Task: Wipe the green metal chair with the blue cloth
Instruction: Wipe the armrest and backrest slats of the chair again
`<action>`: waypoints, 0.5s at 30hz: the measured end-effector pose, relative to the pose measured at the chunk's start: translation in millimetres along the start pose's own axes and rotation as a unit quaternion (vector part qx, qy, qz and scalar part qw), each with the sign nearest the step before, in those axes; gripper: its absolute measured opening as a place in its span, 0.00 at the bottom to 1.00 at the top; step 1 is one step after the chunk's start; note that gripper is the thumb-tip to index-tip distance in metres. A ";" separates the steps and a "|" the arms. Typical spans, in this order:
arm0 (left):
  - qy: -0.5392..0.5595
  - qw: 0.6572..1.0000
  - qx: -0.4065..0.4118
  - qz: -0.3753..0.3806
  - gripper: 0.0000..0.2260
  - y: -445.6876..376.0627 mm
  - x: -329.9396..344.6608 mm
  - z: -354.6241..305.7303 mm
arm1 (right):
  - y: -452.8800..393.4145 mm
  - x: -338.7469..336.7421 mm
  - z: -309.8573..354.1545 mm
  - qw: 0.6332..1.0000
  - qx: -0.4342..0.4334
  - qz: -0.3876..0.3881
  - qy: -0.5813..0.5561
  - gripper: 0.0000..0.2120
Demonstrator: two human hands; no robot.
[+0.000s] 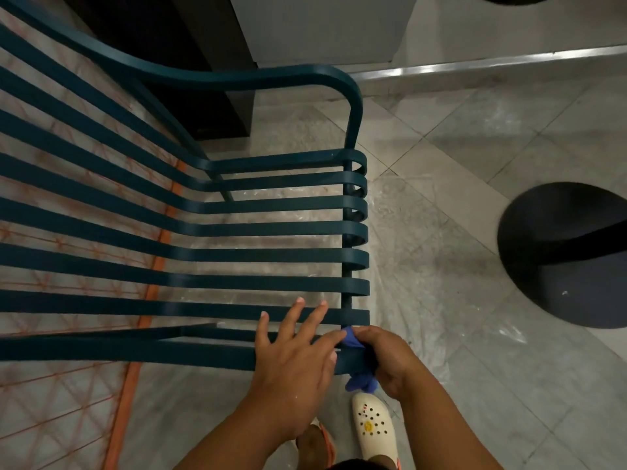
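The dark green metal chair (pixel 264 228) fills the left and middle of the head view, its flat slats running left to right and curling under at the front edge. My left hand (pixel 295 354) lies flat on the nearest slats with its fingers spread. My right hand (pixel 386 357) grips the bunched blue cloth (pixel 359 383) against the curled front end of the nearest slat. Part of the cloth hangs below my fingers.
A black round table base (pixel 563 256) stands on the tiled floor at the right. Left of the chair lies an orange-patterned rug (pixel 68 401). A dark cabinet (pixel 190 52) and a metal floor strip (pixel 475 64) lie behind. My foot in a white clog (pixel 373 429) is below.
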State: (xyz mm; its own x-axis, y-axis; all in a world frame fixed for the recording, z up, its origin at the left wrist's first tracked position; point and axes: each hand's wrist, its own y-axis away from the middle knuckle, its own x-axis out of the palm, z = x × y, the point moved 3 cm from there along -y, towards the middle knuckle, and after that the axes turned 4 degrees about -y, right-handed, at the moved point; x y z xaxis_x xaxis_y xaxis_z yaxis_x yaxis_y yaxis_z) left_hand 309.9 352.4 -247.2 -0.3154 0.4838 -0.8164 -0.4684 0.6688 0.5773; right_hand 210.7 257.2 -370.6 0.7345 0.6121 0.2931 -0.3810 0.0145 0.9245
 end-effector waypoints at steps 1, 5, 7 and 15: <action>0.002 1.000 0.001 0.001 0.18 -0.4 -1.4 -0.3 | 0.9 -1.8 -0.4 1.000 0.003 0.006 0.001 0.19; 0.003 1.000 -0.001 0.024 0.17 -3.2 -1.8 -1.1 | -22.8 -2.4 0.5 0.999 0.010 -0.040 0.000 0.07; 0.005 1.000 -0.001 0.026 0.16 -3.6 -3.3 -1.3 | -41.5 -4.5 -2.4 0.997 0.028 -0.066 0.019 0.12; 0.022 1.000 0.003 0.001 0.17 1.2 -4.4 2.2 | -20.2 2.8 -1.9 0.997 -0.019 -0.062 -0.048 0.10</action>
State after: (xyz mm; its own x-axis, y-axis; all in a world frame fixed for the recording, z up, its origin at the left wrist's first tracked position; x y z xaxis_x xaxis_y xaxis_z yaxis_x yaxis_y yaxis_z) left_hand 312.5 352.3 -242.9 -0.3522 0.4608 -0.8146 -0.4618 0.6715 0.5795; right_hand 219.4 260.2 -388.9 0.8272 0.5249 0.2006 -0.3029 0.1158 0.9460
